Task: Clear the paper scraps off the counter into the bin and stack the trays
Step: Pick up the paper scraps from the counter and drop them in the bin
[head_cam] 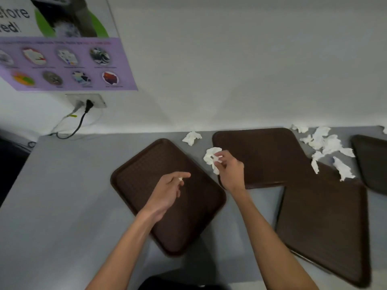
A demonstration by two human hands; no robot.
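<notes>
Several brown trays lie flat on the grey counter (62, 195): a left tray (134, 176), a back tray (266, 155), a right tray (326, 222) that overlaps it, and one cut off at the far right (372, 162). My right hand (229, 170) grips a crumpled white paper wad (210, 156) between the left and back trays. Over the left tray, my left hand (167, 193) pinches a tiny white scrap (180, 179) between thumb and fingers. One loose scrap (191, 138) lies by the wall. A heap of scraps (326, 143) sits at the back right.
A white wall rises right behind the counter. On its left hang a purple poster (69, 63) and a socket (88, 101) with a black cable (77, 126) trailing down to the counter's back left corner. No bin is in view.
</notes>
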